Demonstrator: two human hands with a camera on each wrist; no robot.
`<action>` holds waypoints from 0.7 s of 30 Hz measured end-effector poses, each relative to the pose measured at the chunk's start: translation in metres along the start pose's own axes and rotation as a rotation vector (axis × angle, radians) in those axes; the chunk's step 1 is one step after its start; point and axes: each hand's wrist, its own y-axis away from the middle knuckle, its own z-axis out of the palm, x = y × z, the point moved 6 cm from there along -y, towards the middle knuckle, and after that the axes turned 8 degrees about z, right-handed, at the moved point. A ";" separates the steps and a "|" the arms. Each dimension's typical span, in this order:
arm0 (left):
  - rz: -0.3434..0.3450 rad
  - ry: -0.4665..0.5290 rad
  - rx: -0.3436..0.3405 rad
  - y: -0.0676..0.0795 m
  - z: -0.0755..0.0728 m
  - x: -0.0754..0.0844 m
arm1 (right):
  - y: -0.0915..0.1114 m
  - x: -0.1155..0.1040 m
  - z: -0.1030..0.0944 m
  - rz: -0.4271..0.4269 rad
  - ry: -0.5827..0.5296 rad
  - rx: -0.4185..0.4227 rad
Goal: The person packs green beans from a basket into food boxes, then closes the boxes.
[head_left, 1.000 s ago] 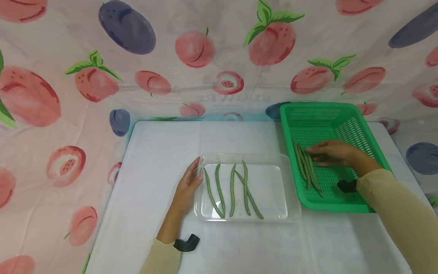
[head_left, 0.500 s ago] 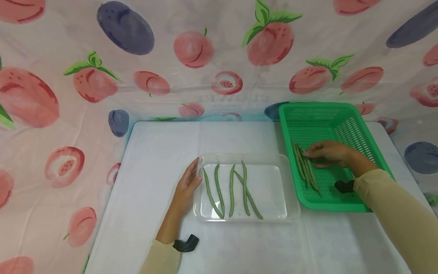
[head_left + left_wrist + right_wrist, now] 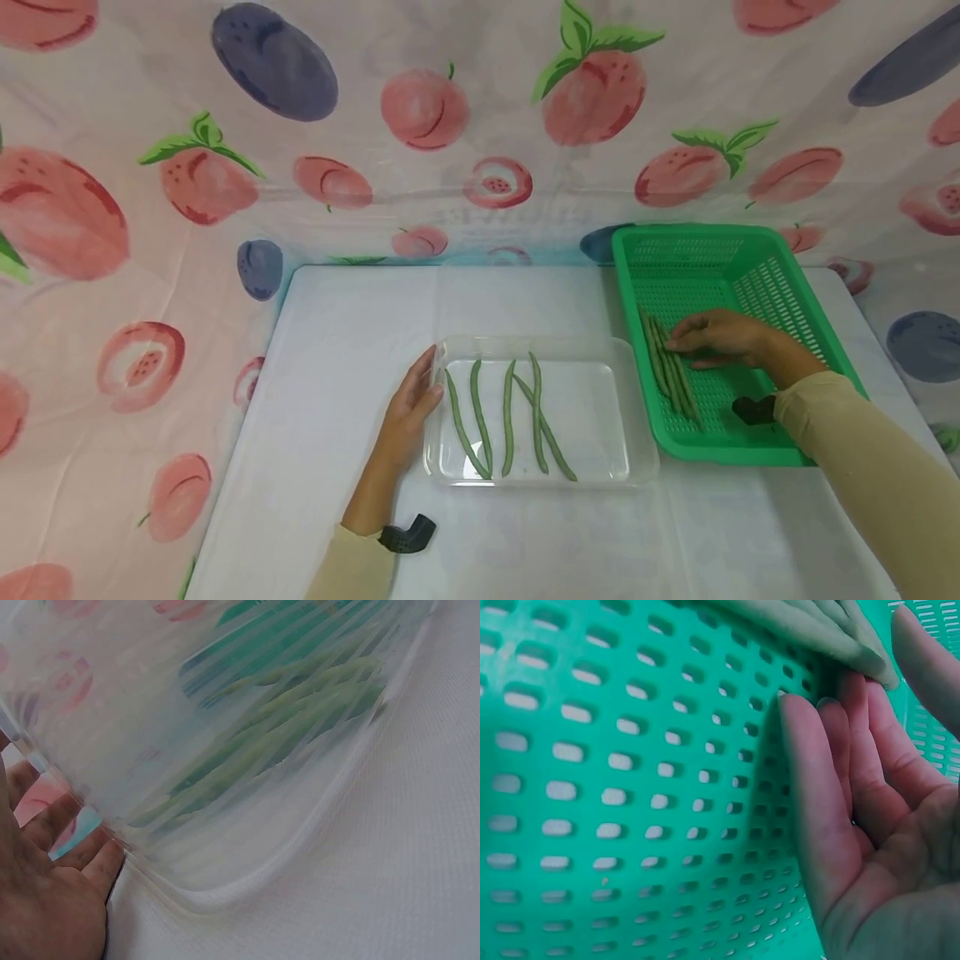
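In the head view my left hand [image 3: 405, 417] holds the left side of a clear plastic container [image 3: 637, 417], thumb over the rim and fingers along the outer wall. Several green beans [image 3: 508, 417] lie apart inside it, two of them crossing. In the left wrist view the fingers [image 3: 56, 821] touch the container wall [image 3: 225, 892], with the beans blurred behind it. My right hand [image 3: 723, 337] reaches into a green basket [image 3: 738, 454], its fingertips at a bunch of green beans [image 3: 671, 367]. In the right wrist view the thumb [image 3: 930, 660] stands apart from the fingers touching the bean ends [image 3: 855, 645].
The container and basket stand side by side on a white-covered table [image 3: 360, 333]. A fruit-patterned sheet [image 3: 337, 233] hangs behind and to the left. Black wrist cameras sit below both hands, the left one [image 3: 408, 533] over the table, the right one [image 3: 753, 408] over the basket.
My right hand has shifted slightly left and down over the bean bunch, and the beans under its fingers have moved a little. The left hand and container stay in place.
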 end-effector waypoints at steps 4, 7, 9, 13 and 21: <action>0.003 -0.016 0.006 0.000 0.000 0.000 | 0.001 0.000 0.001 0.004 0.002 -0.013; 0.003 -0.022 0.010 0.000 -0.001 0.000 | 0.000 -0.001 0.000 -0.004 0.017 -0.015; 0.000 -0.020 0.012 0.000 -0.001 0.001 | 0.000 -0.002 0.000 -0.008 0.021 -0.011; -0.019 -0.002 0.009 0.001 -0.001 0.001 | -0.002 0.000 -0.001 0.001 0.009 0.000; -0.012 -0.007 0.008 0.001 0.000 0.003 | 0.004 0.001 -0.009 -0.024 -0.137 -0.021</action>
